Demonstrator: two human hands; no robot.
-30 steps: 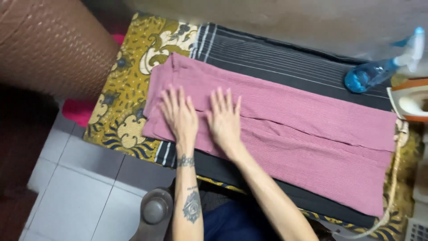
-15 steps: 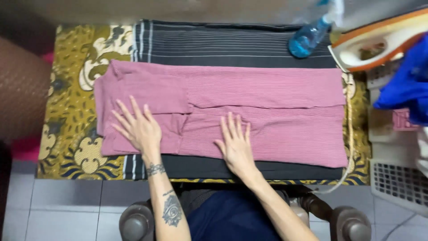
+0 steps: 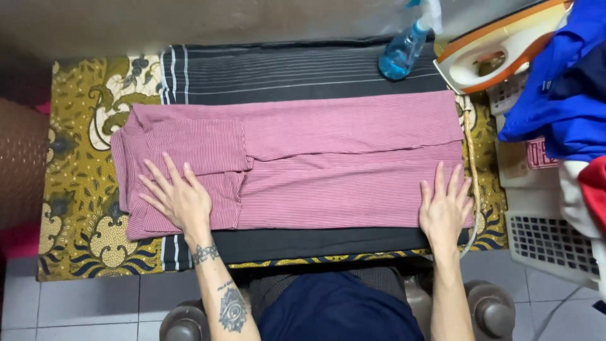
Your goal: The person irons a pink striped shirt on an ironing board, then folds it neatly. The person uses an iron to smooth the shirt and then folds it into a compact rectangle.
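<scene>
Patterned gold cloth and a dark striped cloth [image 3: 303, 69] pad our worktop, cushioning the folded pink garment [image 3: 328, 164]. We press our left hand [image 3: 178, 201] and right hand [image 3: 445, 211] flat at its ends, fingers spread, gripping nothing, holding it smooth.

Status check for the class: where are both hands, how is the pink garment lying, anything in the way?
Left hand flat on pink garment, fingers spread. Right hand flat at its other end. Garment folded lengthwise. Spray bottle and iron apart.

Pink garment [image 3: 328, 158]: finely ribbed knit cloth, matt. Black striped cloth [image 3: 303, 69]: woven, matt. Yellow patterned cloth [image 3: 82, 158]: printed, matt. Spray bottle [image 3: 404, 50]: clear blue plastic, glossy. Iron [image 3: 492, 53]: smooth glossy plastic. Floor tiles [image 3: 76, 303]: smooth, faint sheen. Basket [image 3: 549, 240]: white perforated plastic.
</scene>
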